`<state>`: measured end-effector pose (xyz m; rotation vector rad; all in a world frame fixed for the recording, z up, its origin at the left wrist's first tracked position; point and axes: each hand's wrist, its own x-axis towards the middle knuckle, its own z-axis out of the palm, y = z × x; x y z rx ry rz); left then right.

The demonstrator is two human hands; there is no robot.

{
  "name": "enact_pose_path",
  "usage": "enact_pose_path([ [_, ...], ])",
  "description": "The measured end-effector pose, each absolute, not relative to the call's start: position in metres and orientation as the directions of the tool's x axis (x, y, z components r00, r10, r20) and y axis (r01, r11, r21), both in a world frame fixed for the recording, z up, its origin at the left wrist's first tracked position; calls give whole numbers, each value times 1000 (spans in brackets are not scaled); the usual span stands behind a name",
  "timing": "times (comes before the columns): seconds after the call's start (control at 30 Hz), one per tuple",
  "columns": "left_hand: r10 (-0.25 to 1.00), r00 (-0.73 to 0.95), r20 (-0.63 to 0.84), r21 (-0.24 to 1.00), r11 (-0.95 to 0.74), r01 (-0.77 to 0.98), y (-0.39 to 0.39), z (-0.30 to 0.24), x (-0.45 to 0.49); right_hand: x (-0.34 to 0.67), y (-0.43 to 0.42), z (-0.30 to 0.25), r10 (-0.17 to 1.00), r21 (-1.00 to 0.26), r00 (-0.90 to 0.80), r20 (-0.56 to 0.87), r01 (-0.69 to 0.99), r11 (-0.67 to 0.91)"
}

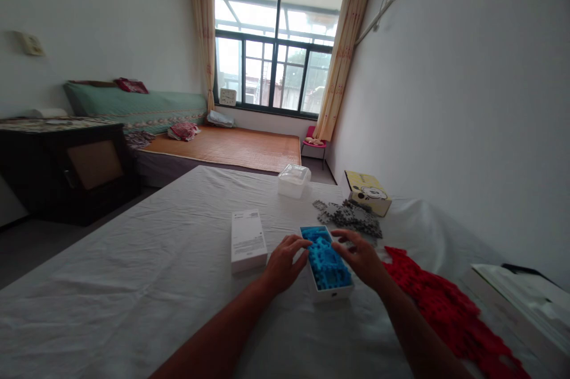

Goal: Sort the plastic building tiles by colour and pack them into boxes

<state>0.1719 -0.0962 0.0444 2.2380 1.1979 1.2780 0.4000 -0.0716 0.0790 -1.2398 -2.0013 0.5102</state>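
A narrow white box [332,294] on the bed-like white surface is filled with bright blue plastic pieces [327,263], which look like interlocking snowflake shapes. At its left side, my left hand [285,261] has thumb and fingers apart, the fingertips at the rim beside the blue pieces. My right hand [360,255] reaches over the opposite rim, fingers spread and tips close to the pieces. No piece is visibly held in either hand. Left of my left hand lies a white box lid [248,239] with small printed text.
Grey pieces [351,217] lie heaped before a yellow box [367,192] with a cartoon print. Red pieces [439,296] spread along the right, next to a white box [521,302]. A clear plastic container [294,180] stands near the far edge of the white sheet [146,272].
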Motion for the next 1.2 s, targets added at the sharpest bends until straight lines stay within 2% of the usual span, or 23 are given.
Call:
enact_pose_path([
  [0.1, 779, 248, 576, 600, -609, 519, -95, 44, 172, 401, -90, 82, 838, -617, -461, 292, 579, 533],
  [0.23, 778, 208, 593, 610, -602, 516, -93, 43, 171, 397, -82, 86, 880, -675, -359, 311, 569, 470],
  [0.3, 777, 207, 594, 611, -604, 513, -93, 43, 171, 392, -72, 92, 868, -657, -318, 383, 567, 497],
  [0.4, 771, 228, 594, 604, -615, 506, -93, 42, 170, 383, -66, 103, 828, -604, -358, 431, 567, 560],
  [0.5, 768, 231, 597, 603, -619, 503, -92, 41, 169, 381, -72, 108, 799, -644, -523, 295, 509, 571],
  [0.57, 772, 231, 592, 607, -616, 503, -92, 40, 168, 387, -75, 108, 785, -682, -575, 231, 480, 552],
  [0.63, 775, 243, 583, 608, -614, 503, -93, 40, 169, 393, -74, 105, 814, -668, -502, 292, 502, 549],
  [0.73, 773, 261, 578, 602, -620, 502, -96, 42, 172, 394, -64, 97, 813, -563, -385, 437, 588, 581],
  [0.87, 754, 285, 592, 577, -643, 504, -101, 48, 173, 382, -54, 86, 771, -436, -467, 432, 640, 633],
  [0.93, 744, 316, 588, 558, -657, 507, -103, 51, 170, 381, -53, 85, 782, -457, -461, 419, 637, 621],
  [1.07, 714, 394, 579, 512, -694, 507, -105, 58, 166, 391, -58, 85, 838, -587, -410, 361, 598, 546],
  [1.2, 681, 445, 581, 472, -728, 498, -106, 59, 169, 394, -63, 81, 791, -519, -497, 358, 598, 611],
])
